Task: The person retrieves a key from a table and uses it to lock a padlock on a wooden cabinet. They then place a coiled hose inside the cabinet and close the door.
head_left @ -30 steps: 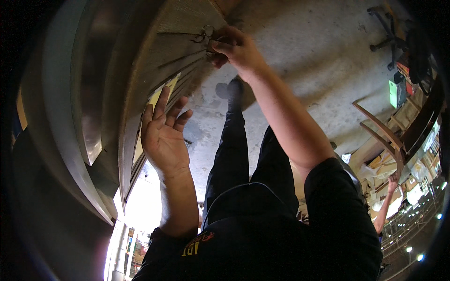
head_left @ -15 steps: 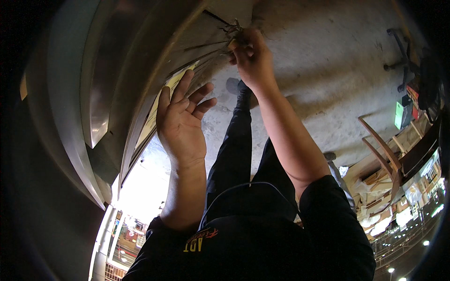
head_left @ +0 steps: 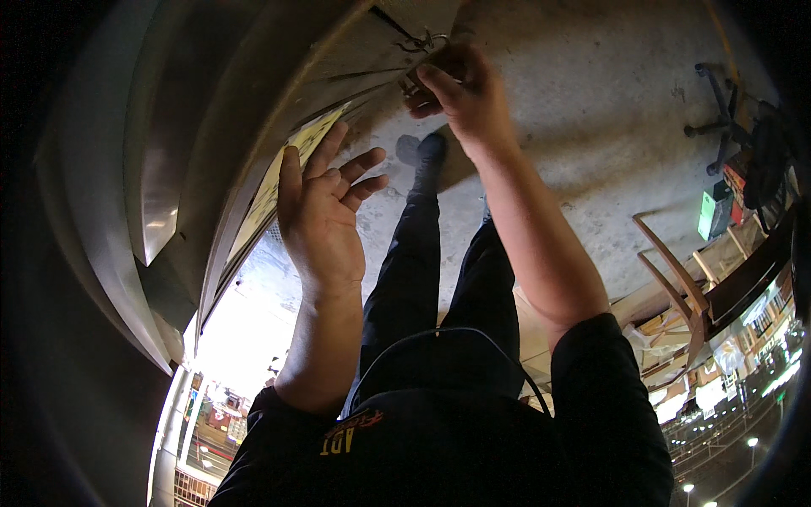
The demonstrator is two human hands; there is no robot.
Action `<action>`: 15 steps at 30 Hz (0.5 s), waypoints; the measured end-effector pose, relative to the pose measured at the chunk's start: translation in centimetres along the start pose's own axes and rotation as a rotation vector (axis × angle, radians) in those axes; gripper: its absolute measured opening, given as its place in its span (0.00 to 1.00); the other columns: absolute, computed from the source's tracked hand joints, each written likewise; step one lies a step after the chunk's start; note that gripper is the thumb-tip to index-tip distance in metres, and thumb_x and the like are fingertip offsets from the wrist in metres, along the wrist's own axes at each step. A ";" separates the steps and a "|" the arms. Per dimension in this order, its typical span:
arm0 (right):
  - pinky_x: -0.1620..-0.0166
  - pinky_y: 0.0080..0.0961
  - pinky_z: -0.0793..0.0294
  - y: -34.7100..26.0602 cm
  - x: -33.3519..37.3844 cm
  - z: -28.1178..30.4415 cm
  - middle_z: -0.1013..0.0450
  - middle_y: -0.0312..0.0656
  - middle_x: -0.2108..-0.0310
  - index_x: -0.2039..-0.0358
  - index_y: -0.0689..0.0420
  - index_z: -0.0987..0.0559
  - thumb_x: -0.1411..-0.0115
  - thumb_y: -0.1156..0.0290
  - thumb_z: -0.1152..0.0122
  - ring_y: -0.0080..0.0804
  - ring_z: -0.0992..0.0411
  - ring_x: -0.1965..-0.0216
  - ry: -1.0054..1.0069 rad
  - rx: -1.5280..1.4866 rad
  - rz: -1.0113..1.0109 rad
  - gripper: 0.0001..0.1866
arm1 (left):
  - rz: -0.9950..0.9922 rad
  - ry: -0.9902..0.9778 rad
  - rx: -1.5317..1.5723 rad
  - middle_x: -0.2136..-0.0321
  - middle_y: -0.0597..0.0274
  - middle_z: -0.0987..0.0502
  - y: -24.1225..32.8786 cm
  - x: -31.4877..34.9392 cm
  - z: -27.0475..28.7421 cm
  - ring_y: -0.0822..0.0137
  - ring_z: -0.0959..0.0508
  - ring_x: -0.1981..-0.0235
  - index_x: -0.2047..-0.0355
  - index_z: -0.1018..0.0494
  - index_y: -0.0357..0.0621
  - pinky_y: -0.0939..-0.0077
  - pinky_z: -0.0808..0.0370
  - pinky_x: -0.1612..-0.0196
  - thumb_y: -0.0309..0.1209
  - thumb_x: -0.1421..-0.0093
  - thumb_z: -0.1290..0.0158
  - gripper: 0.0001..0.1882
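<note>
My left hand (head_left: 325, 224) is raised palm up, its fingers spread and nothing in it. Beside its fingertips is a yellow printed sheet (head_left: 287, 173) on the side of a large grey metal body (head_left: 228, 127). Farther off, my right hand (head_left: 473, 101) is at the far end of that body with its fingers curled in. Whatever lies between those fingers is dark and too small to make out. Just beyond the right hand, several thin, dark, bent wires (head_left: 416, 40) stick out from the metal body.
Curved metal panels (head_left: 156, 194) fill the left side. Beneath me is a stained concrete floor (head_left: 583, 127). To the right stand a wheeled chair base (head_left: 718, 118), a green box (head_left: 708, 215) and a bent wooden frame (head_left: 672, 258). Bright light comes in at the lower left.
My right hand has shifted slightly right and down, away from the wires, and a small yellowish piece at its fingertips no longer shows. The left hand keeps nearly the same pose.
</note>
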State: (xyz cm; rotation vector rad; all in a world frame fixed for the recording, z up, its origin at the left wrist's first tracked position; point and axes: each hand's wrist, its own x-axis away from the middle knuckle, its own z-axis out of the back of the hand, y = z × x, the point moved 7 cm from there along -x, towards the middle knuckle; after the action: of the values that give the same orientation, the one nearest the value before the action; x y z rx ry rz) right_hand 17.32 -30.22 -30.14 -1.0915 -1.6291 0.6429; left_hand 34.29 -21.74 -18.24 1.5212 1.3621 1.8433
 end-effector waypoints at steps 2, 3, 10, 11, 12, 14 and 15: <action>0.74 0.30 0.16 0.3 0.1 -0.6 0.25 0.52 0.66 0.58 0.67 0.31 0.39 0.75 0.38 0.38 0.19 0.72 0.047 -0.077 0.008 0.14 | 0.015 0.016 0.020 0.43 0.31 0.33 0.0 0.0 -0.3 0.48 0.19 0.55 0.32 0.66 0.26 0.64 0.19 0.59 0.27 0.40 0.58 0.41; 0.74 0.30 0.16 0.4 0.1 -0.7 0.25 0.53 0.65 0.58 0.67 0.31 0.39 0.74 0.37 0.38 0.19 0.72 0.087 -0.043 0.056 0.14 | 0.017 0.019 0.018 0.43 0.32 0.32 0.0 0.0 -0.5 0.48 0.19 0.55 0.32 0.65 0.27 0.64 0.19 0.59 0.27 0.40 0.58 0.41; 0.57 0.46 0.24 -2.1 0.6 -0.3 0.25 0.56 0.62 0.55 0.56 0.25 0.45 0.71 0.36 0.57 0.23 0.60 0.213 0.865 0.389 0.17 | 0.041 0.043 -0.012 0.43 0.34 0.31 -0.3 -0.1 -1.0 0.49 0.19 0.56 0.32 0.62 0.30 0.65 0.19 0.60 0.26 0.39 0.59 0.38; 0.57 0.47 0.24 -2.8 0.4 0.0 0.24 0.55 0.62 0.55 0.55 0.25 0.44 0.69 0.36 0.56 0.23 0.60 0.147 0.915 0.385 0.16 | 0.067 0.068 -0.032 0.44 0.36 0.30 -0.5 0.0 -0.8 0.50 0.19 0.56 0.33 0.58 0.29 0.66 0.19 0.61 0.26 0.39 0.59 0.36; 0.57 0.47 0.24 -3.3 0.2 0.5 0.24 0.54 0.62 0.54 0.54 0.24 0.44 0.68 0.36 0.56 0.23 0.59 0.083 0.965 0.380 0.16 | 0.095 0.092 -0.052 0.44 0.37 0.30 -0.8 0.0 -0.7 0.51 0.18 0.57 0.33 0.54 0.29 0.66 0.19 0.61 0.27 0.38 0.58 0.34; 0.58 0.45 0.24 -4.6 -0.7 2.0 0.23 0.51 0.63 0.55 0.53 0.22 0.43 0.68 0.38 0.55 0.24 0.60 -0.034 0.970 0.448 0.15 | 0.173 0.007 -0.150 0.45 0.39 0.28 -1.7 -0.4 -1.3 0.52 0.18 0.56 0.36 0.46 0.29 0.65 0.19 0.60 0.30 0.37 0.57 0.31; 0.58 0.42 0.24 -5.3 -1.4 2.5 0.23 0.49 0.63 0.55 0.55 0.22 0.43 0.70 0.39 0.53 0.23 0.61 -0.108 1.001 0.460 0.14 | 0.224 -0.082 -0.227 0.46 0.41 0.27 -2.6 -1.0 -1.6 0.52 0.18 0.55 0.37 0.42 0.29 0.63 0.20 0.58 0.33 0.36 0.56 0.30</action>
State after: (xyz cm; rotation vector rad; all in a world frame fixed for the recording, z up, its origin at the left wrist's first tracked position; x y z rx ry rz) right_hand 13.29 -33.54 -27.21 -0.6520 -0.8874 1.6152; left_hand 32.45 -21.99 -20.90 1.6611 0.9413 1.9656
